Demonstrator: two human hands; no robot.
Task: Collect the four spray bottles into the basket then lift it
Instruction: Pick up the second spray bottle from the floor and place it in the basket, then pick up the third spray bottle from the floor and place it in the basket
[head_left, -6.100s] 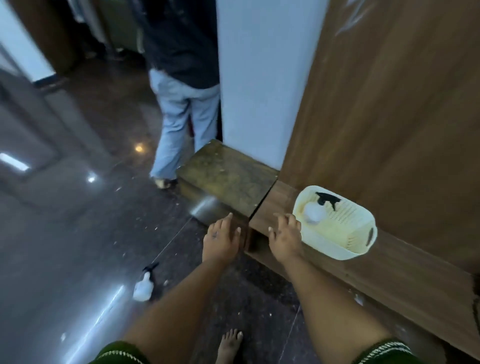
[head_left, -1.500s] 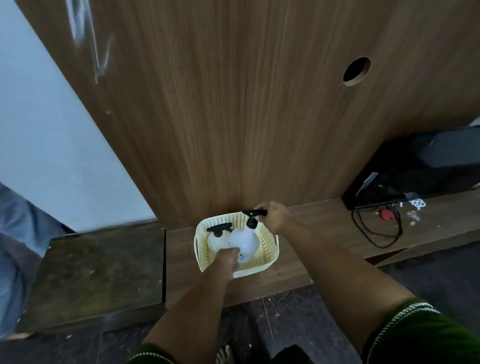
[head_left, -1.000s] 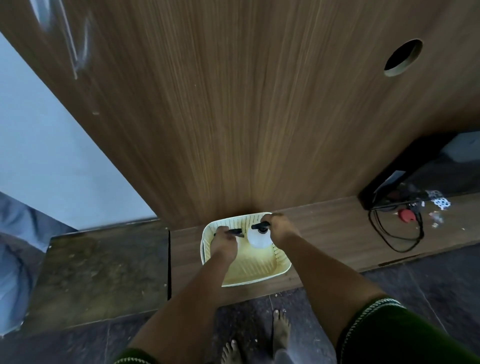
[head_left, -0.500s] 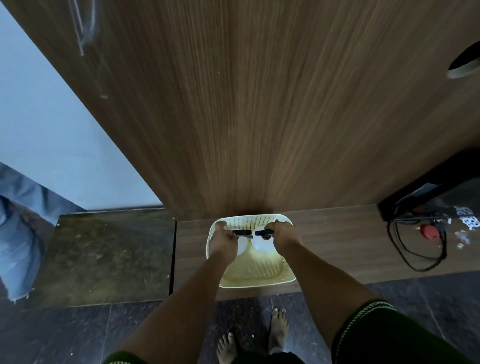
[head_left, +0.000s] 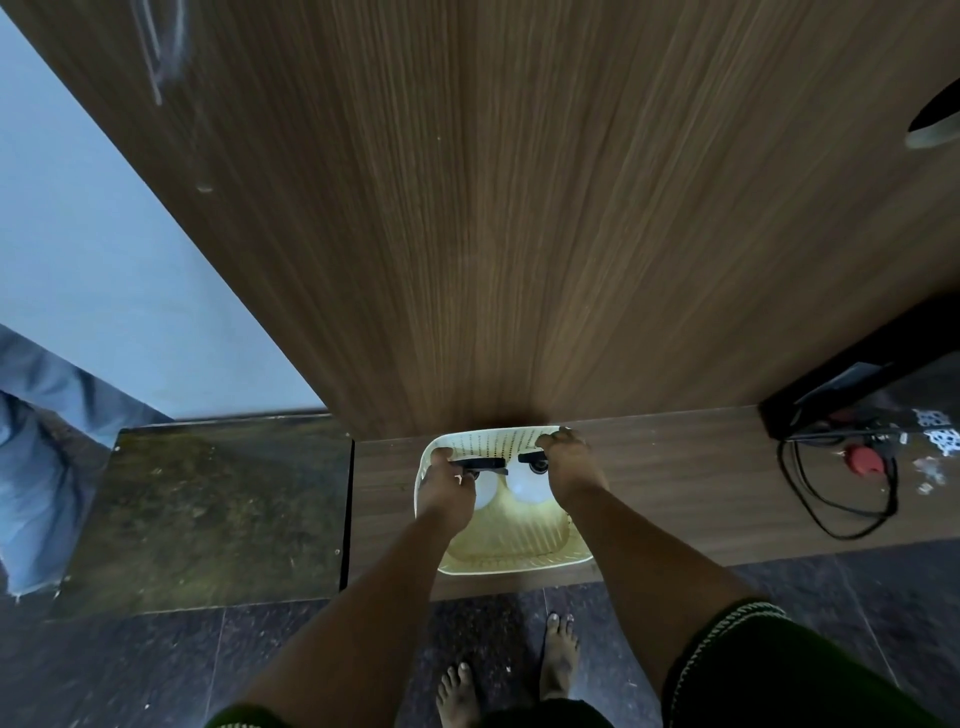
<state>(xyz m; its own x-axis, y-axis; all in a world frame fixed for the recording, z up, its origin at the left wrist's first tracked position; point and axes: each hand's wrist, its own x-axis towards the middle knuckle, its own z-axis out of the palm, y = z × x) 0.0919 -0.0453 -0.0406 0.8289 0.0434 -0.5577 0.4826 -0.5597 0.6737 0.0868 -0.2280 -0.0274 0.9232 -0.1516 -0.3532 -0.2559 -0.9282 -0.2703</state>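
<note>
The cream basket (head_left: 511, 558) sat on the low wooden ledge (head_left: 675, 493) right up against the tall wood panel (head_left: 519, 208), with two white spray bottles (head_left: 524, 486) standing side by side at its far end, black trigger heads up top. The left hand (head_left: 445, 491) was curled around the left bottle's trigger head and the right hand (head_left: 569, 467) around the right one's. Off to the right on the ledge lay a black cable (head_left: 831, 499) loop, and the person's bare feet (head_left: 558, 654) stood on the dark floor below.
</note>
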